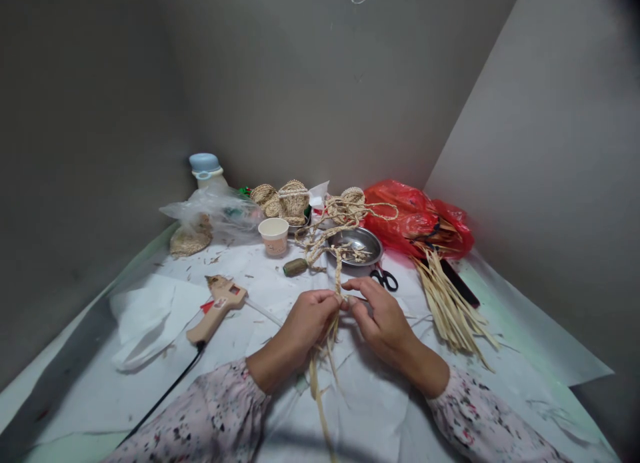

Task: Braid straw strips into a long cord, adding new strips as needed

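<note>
The braid (339, 269) pointed away from the body, strands (320, 406) trailing nearer. Left fingers (327, 303) pinched its near end; right fingers (367, 289), index and thumb parted, met it, grip unclear.

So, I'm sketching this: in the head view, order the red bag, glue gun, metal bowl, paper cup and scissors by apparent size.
1. Red bag
2. Glue gun and metal bowl: too alike to rank, the gun nearer
3. Paper cup
4. Scissors, as far as they show
</note>
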The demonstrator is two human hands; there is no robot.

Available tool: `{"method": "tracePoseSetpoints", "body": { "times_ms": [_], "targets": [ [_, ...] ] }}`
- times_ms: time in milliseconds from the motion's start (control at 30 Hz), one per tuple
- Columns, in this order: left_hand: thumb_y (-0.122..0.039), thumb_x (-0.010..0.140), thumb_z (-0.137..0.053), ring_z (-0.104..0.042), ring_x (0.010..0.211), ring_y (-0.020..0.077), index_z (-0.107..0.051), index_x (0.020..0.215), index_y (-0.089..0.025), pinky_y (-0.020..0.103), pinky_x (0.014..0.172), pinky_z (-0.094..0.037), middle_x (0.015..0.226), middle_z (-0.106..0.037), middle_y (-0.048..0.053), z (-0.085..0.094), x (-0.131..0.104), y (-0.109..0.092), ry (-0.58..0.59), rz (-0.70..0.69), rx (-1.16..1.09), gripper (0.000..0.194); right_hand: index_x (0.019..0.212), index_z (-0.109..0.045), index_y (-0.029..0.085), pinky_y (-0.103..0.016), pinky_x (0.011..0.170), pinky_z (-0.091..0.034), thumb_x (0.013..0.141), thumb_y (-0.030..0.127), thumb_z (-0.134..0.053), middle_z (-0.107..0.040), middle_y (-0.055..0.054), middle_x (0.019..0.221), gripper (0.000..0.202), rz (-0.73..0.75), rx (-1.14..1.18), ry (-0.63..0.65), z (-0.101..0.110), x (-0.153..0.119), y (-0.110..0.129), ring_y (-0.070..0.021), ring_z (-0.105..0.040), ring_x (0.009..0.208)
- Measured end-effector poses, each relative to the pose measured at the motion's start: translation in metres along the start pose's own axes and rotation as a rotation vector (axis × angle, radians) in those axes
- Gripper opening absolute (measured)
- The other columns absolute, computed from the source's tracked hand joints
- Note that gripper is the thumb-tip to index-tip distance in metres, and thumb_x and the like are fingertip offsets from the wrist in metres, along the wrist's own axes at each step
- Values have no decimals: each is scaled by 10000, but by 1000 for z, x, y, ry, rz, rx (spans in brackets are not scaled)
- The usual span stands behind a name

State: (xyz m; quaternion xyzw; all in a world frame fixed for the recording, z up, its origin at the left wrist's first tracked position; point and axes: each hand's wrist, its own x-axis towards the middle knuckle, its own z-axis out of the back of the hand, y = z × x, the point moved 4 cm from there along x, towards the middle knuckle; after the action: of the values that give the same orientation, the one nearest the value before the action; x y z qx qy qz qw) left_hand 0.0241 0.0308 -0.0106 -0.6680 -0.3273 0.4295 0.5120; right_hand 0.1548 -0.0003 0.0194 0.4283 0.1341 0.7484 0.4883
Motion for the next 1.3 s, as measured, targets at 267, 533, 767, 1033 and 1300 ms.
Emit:
{"method": "tracePoseSetpoints", "body": {
  "times_ms": [267,533,767,1033,1300],
  "targets": [
    [-357,759,-566,-227,427,55,-564,701,-141,226,444,-140,480,-321,-92,0,3,4,30,-34,59,223,940,-646,168,-268,730,-446,874,143,-459,-650,-40,840,200,-151,102,101,-6,1,-9,-156,-600,780],
    [-373,761,-575,-245,418,65,-555,700,-157,226,454,-172,461,-303,-98,-2,3,5,25,-29,72,226,884,-650,167,-261,688,-440,857,163,-492,-670,-29,797,160,-193,68,88,-2,0,-9,-151,-602,731],
    [-344,744,-566,-277,446,78,-559,647,-159,222,468,-203,469,-364,-76,1,5,3,14,-77,122,209,918,-661,169,-270,716,-455,859,161,-484,-678,-37,834,187,-176,184,160,-6,2,-10,-152,-604,755],
    [-332,790,-486,-409,587,126,-566,638,-158,231,557,-292,592,-493,-22,3,4,0,31,-195,400,245,810,-630,166,-230,587,-408,870,203,-474,-596,13,645,171,-256,177,205,-11,-2,-17,-122,-528,587],
    [-291,876,-377,-514,669,167,-567,707,-183,250,627,-335,680,-597,17,-2,-4,-5,2,-283,753,276,732,-585,173,-228,566,-352,817,153,-494,-576,12,639,126,-161,-20,156,-10,-2,-15,-122,-486,582]
  ]
}}
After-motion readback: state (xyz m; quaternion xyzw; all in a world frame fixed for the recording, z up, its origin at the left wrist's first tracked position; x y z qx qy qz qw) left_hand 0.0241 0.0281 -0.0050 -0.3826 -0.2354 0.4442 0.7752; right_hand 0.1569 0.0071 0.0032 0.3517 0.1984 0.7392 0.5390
